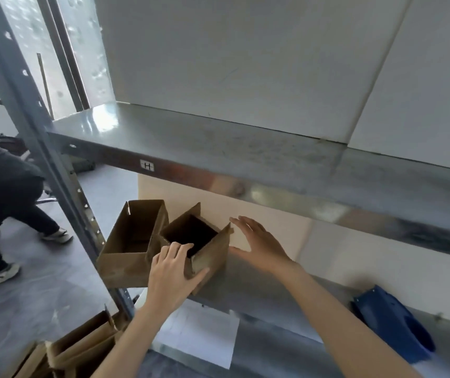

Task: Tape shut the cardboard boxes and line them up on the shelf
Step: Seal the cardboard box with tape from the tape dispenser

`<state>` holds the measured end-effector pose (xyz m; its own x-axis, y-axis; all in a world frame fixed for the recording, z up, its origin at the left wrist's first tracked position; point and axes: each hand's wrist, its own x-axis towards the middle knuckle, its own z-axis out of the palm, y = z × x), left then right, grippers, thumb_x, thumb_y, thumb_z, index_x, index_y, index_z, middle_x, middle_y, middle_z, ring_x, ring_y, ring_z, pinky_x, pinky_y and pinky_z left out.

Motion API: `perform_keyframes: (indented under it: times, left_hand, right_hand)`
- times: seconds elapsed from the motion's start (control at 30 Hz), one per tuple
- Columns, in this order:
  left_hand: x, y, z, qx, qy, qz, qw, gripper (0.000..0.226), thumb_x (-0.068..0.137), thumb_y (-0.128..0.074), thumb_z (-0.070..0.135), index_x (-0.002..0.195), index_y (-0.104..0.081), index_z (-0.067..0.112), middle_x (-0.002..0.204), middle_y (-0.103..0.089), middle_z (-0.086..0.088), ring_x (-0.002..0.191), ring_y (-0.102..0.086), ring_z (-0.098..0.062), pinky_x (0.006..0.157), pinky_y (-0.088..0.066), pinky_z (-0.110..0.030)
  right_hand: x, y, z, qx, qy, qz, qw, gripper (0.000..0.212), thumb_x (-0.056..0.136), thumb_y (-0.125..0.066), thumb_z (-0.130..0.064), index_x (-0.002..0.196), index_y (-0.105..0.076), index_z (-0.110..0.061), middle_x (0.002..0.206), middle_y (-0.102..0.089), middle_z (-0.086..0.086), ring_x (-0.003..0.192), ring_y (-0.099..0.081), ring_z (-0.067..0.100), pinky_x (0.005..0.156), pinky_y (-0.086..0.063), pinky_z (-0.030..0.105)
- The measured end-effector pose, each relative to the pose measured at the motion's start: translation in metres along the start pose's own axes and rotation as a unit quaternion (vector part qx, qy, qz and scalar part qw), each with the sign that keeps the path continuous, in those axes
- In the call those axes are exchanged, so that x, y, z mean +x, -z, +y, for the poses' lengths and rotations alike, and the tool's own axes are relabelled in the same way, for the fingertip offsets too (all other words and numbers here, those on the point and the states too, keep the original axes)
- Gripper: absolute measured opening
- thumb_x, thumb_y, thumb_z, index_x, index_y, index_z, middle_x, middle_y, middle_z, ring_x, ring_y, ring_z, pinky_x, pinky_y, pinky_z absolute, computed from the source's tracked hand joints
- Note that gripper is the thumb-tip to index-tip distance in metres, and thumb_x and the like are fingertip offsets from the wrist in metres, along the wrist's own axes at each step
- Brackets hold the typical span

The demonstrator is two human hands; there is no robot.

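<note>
Two open brown cardboard boxes stand side by side on the lower metal shelf. The left box sits at the shelf's left end, flaps up. The right box is turned at an angle, its dark inside showing. My left hand grips the near corner of the right box, fingers over the rim and thumb on its front face. My right hand is spread with straight fingers just right of that box, close to its right flap, holding nothing.
An upper metal shelf juts out above the boxes. The rack's upright post stands left. More cardboard boxes lie on the floor below. A blue tape dispenser and white paper rest lower down. Another person's legs are at left.
</note>
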<state>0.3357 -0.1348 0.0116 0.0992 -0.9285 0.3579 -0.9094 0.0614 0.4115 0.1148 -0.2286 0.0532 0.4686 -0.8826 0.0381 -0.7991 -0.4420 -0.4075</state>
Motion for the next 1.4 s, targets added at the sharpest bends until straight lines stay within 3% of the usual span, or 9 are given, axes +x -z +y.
perform_keyframes:
  times: [0.1, 0.23, 0.57, 0.73, 0.9, 1.03, 1.2, 1.4]
  left_hand:
    - [0.001, 0.001, -0.012, -0.026, -0.051, -0.018, 0.998, 0.054, 0.076, -0.078, 0.051, 0.115, -0.068, 0.015, 0.116, -0.066, -0.002, 0.108, -0.061, -0.025, 0.097, -0.047, -0.040]
    - [0.006, 0.001, -0.017, -0.078, -0.090, -0.060, 0.991, 0.056, 0.078, -0.075, 0.053, 0.121, -0.065, 0.019, 0.122, -0.063, 0.001, 0.113, -0.057, -0.020, 0.102, -0.046, -0.038]
    - [0.021, -0.020, 0.006, -0.139, -0.196, -0.144, 0.960, 0.063, 0.082, -0.071, 0.054, 0.135, -0.053, 0.024, 0.143, -0.044, 0.006, 0.128, -0.048, -0.015, 0.109, -0.040, -0.033]
    - [0.024, -0.034, 0.026, -0.214, -0.215, -0.152, 0.941, 0.071, 0.078, -0.079, 0.043, 0.139, -0.046, 0.024, 0.154, -0.020, 0.007, 0.109, -0.054, -0.008, 0.095, -0.048, -0.022]
    - [0.023, -0.046, 0.046, -0.248, -0.214, -0.164, 0.931, 0.075, 0.079, -0.078, 0.042, 0.141, -0.040, 0.024, 0.147, -0.027, 0.006, 0.100, -0.061, -0.013, 0.089, -0.052, -0.022]
    - [0.020, -0.054, 0.058, -0.268, -0.218, -0.168, 0.923, 0.068, 0.080, -0.078, 0.041, 0.137, -0.045, 0.024, 0.145, -0.030, 0.007, 0.107, -0.058, -0.012, 0.091, -0.049, -0.021]
    - [0.016, -0.061, 0.070, -0.261, -0.233, -0.169, 0.921, 0.051, 0.080, -0.077, 0.045, 0.122, -0.054, 0.027, 0.146, -0.029, 0.008, 0.104, -0.060, -0.014, 0.089, -0.055, -0.028]
    - [0.011, -0.070, 0.084, -0.257, -0.233, -0.156, 0.925, 0.040, 0.080, -0.078, 0.042, 0.110, -0.055, 0.028, 0.143, -0.032, 0.006, 0.101, -0.061, -0.016, 0.088, -0.055, -0.030]
  right_hand:
    - [-0.008, -0.006, -0.002, 0.018, -0.018, -0.007, 1.000, 0.074, 0.091, -0.062, -0.042, 0.150, -0.018, -0.043, 0.158, -0.020, -0.011, 0.141, -0.029, 0.013, 0.109, -0.037, 0.035]
    - [-0.029, -0.015, -0.006, 0.044, -0.040, -0.028, 0.998, 0.074, 0.089, -0.062, -0.031, 0.146, -0.019, -0.051, 0.148, -0.031, -0.014, 0.121, -0.050, 0.012, 0.093, -0.048, 0.029]
    - [-0.087, -0.013, 0.002, 0.039, -0.106, 0.053, 0.992, 0.069, 0.089, -0.064, -0.029, 0.143, -0.026, -0.051, 0.143, -0.041, -0.013, 0.114, -0.057, 0.012, 0.090, -0.053, 0.034]
    - [-0.109, -0.009, 0.010, 0.038, -0.132, 0.091, 0.986, 0.066, 0.089, -0.065, -0.034, 0.143, -0.031, -0.048, 0.136, -0.049, -0.010, 0.109, -0.059, 0.012, 0.090, -0.052, 0.032]
    - [-0.129, -0.002, 0.021, 0.047, -0.164, 0.118, 0.978, 0.060, 0.089, -0.069, -0.023, 0.142, -0.043, -0.033, 0.132, -0.052, -0.002, 0.107, -0.060, 0.016, 0.090, -0.053, 0.036]
    - [-0.140, 0.002, 0.025, 0.037, -0.178, 0.129, 0.975, 0.053, 0.089, -0.069, -0.020, 0.138, -0.050, -0.026, 0.126, -0.054, -0.001, 0.107, -0.061, 0.013, 0.091, -0.052, 0.029]
    - [-0.148, 0.007, 0.031, 0.020, -0.191, 0.125, 0.973, 0.041, 0.090, -0.068, -0.027, 0.129, -0.058, -0.024, 0.123, -0.054, -0.003, 0.104, -0.061, 0.012, 0.091, -0.051, 0.027]
    - [-0.154, 0.017, 0.043, 0.045, -0.192, 0.121, 0.973, 0.045, 0.087, -0.068, -0.041, 0.129, -0.056, -0.031, 0.126, -0.052, -0.008, 0.105, -0.059, 0.009, 0.088, -0.052, 0.029]
